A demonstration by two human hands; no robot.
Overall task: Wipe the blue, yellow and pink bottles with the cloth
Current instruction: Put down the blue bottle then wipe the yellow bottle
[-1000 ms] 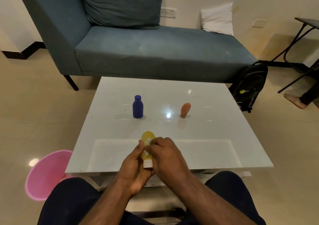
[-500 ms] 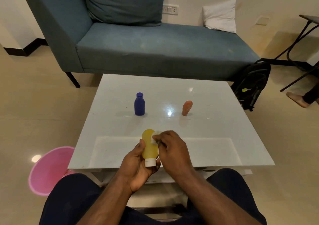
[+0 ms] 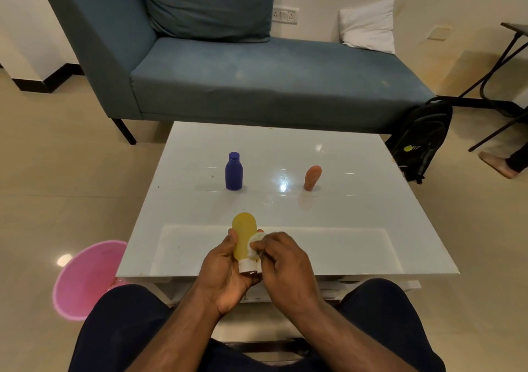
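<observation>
My left hand (image 3: 225, 269) grips the yellow bottle (image 3: 243, 236) over the near edge of the white table (image 3: 357, 223), white cap pointing down toward me. My right hand (image 3: 281, 260) presses a small white cloth (image 3: 255, 243) against the bottle's right side. The blue bottle (image 3: 234, 171) stands upright on the table's middle left. The pink bottle (image 3: 312, 177) stands to its right, leaning slightly. Both are well beyond my hands.
A teal chaise sofa (image 3: 257, 80) runs behind the table. A pink bucket (image 3: 85, 279) sits on the floor at the left. A black backpack (image 3: 421, 139) leans by the table's far right corner. Another person's foot (image 3: 497, 164) shows at the right edge.
The cloth in my right hand has slid from the bottle's rounded top down its side toward the cap. More of the yellow bottle now shows.
</observation>
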